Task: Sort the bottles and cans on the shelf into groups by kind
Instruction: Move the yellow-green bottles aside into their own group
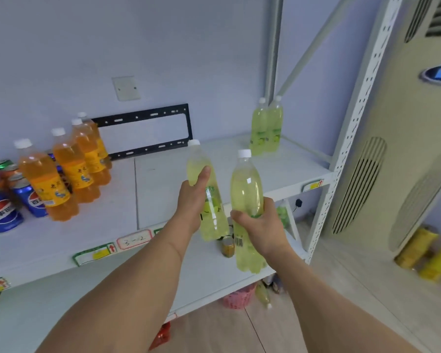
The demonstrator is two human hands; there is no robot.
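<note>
Two green bottles held off the shelf [239,159]: left hand [192,200] fingers wrapped round one [214,220], right hand [261,225] fingers gripping another [246,184].

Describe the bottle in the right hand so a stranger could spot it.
Find the white shelf. In front of it, two hands hold yellow-green bottles; it is the bottle in the right hand, nearer the camera than the left one, barcode showing.

Bright, even indoor light with soft, faint shadows. Wide-angle lens bends the shelf upright [362,103] far right of the hands. Slight overall softness; small glints on held bottles [247,189].
</note>
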